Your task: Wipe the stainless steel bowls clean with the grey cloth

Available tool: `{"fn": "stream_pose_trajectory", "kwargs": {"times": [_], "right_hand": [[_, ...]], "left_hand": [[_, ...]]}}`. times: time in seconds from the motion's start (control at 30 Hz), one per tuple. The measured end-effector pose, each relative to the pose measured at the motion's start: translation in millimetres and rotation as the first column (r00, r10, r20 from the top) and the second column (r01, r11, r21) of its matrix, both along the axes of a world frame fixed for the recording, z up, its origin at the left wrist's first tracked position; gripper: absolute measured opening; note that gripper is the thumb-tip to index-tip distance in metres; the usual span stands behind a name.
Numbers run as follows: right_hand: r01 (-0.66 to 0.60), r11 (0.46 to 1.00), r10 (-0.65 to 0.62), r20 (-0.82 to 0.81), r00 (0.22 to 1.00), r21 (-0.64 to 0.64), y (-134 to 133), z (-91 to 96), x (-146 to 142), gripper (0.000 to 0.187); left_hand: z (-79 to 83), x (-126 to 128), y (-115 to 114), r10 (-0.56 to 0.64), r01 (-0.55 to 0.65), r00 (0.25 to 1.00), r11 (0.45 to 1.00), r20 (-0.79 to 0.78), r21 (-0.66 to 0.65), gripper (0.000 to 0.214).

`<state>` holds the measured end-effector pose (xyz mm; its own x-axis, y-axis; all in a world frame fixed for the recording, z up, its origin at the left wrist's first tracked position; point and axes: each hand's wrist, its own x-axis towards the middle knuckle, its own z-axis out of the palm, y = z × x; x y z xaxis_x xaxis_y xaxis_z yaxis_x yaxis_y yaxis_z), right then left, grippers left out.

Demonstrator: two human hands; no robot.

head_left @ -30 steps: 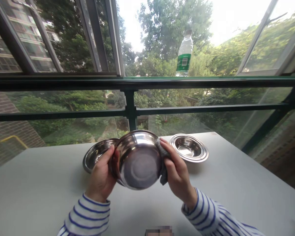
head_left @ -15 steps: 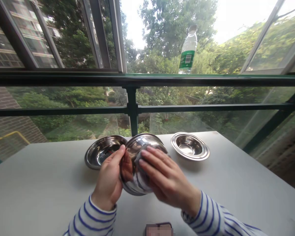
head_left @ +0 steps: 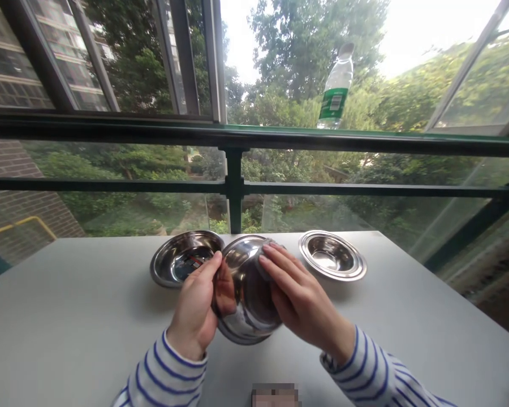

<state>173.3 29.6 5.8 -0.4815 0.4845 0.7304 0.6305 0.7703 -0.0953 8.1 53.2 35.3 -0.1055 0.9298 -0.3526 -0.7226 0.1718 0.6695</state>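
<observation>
Head view: hands (head_left: 254, 299) grip round, shiny steel bowl (head_left: 248, 305); grey cloth (head_left: 263, 270).

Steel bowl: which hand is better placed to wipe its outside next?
Right. The right hand lies across the steel bowl, grey cloth under its fingers; the left hand grips the rim.
</observation>
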Motion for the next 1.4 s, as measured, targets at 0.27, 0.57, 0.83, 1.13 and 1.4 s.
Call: {"fn": "stream_pose_trajectory", "kwargs": {"times": [0.27, 0.57, 0.83, 1.13, 1.4], "right_hand": [[-0.196, 0.980, 0.190, 0.110, 0.976, 0.042, -8, -2.6, -12, 0.042], [-0.100, 0.993, 0.093, 0.112, 0.989, 0.059, -8, 1.4, -5, 0.039], [-0.046, 0.997, 0.040, 0.091, 0.995, 0.065, -9, 4.9, -4, 0.041], [-0.045, 0.998, 0.042, 0.052, 0.998, 0.047, -9, 9.1, -3, 0.039], [-0.045, 0.999, 0.045, 0.014, 0.999, -0.006, -9, 10.1, -2, 0.040]], "left_hand": [[2.5, -3, 2, 0.077, -0.077, 0.995, 0.997, 0.064, -0.006, 0.016], [-3.8, -2, 0, 0.083, -0.083, 0.997, 0.996, 0.008, 0.042, 0.014], [-1.2, 5, -7, 0.001, 0.005, 0.995, 0.998, -0.103, 0.059, 0.015], [-6.6, 1, -10, -0.109, 0.146, 0.939, 0.985, -0.327, 0.092, 0.015], [-5.8, -1, -11, -0.135, 0.173, 0.943, 0.980, -0.305, 0.101, 0.016]]}}
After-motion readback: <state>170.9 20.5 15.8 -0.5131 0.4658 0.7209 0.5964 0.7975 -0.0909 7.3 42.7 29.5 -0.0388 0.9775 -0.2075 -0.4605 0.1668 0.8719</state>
